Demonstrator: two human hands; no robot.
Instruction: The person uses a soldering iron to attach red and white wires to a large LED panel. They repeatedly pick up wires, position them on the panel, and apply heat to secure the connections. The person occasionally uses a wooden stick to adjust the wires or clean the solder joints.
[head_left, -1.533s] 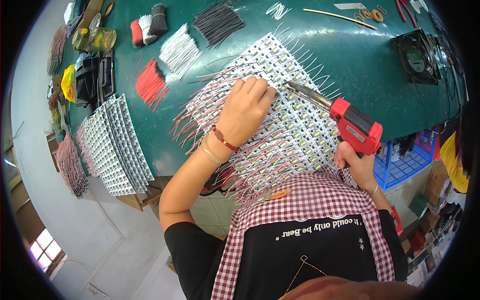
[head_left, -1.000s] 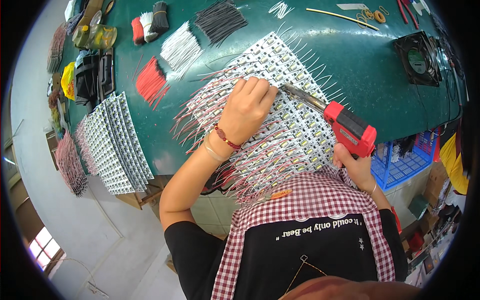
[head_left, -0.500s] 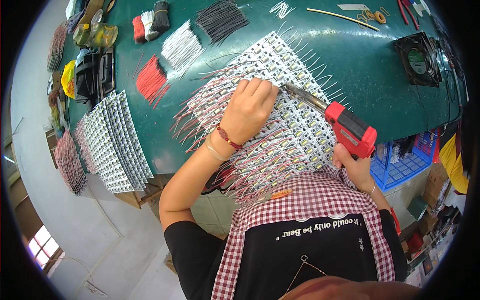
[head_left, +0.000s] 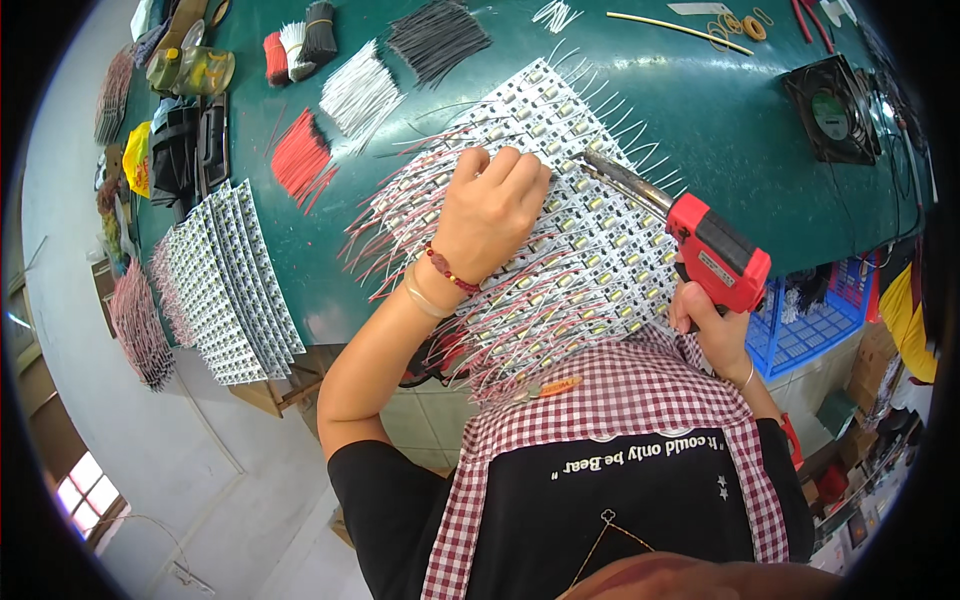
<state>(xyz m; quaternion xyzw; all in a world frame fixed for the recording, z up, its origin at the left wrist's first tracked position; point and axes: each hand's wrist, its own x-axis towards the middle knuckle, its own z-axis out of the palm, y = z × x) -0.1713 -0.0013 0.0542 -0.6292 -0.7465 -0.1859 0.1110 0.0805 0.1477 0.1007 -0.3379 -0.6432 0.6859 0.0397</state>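
A white sheet of small LED circuit boards (head_left: 625,235) lies at the table's near edge, with red, white and black wires bristling from its sides. My left hand (head_left: 497,208) rests over its upper middle, fingers curled in a pinch; their tips and anything between them are hidden. In my right hand (head_left: 710,325) is the grip of a red and black soldering gun (head_left: 718,255). Its metal tip points up and left, over the sheet, a short way right of my left fingers. Whether the tip touches a board I cannot tell.
Cut wires lie in red (head_left: 302,160), white (head_left: 362,95) and black (head_left: 440,42) piles beyond the sheet. More LED sheets (head_left: 225,290) are stacked at the left. A black fan (head_left: 830,110) stands on the right, above a blue crate (head_left: 805,330). The green table (head_left: 720,130) carries everything.
The soldering gun has shifted slightly right, its tip moving away from my left fingers. My left hand has moved a little left. The sheet has shifted slightly up and left.
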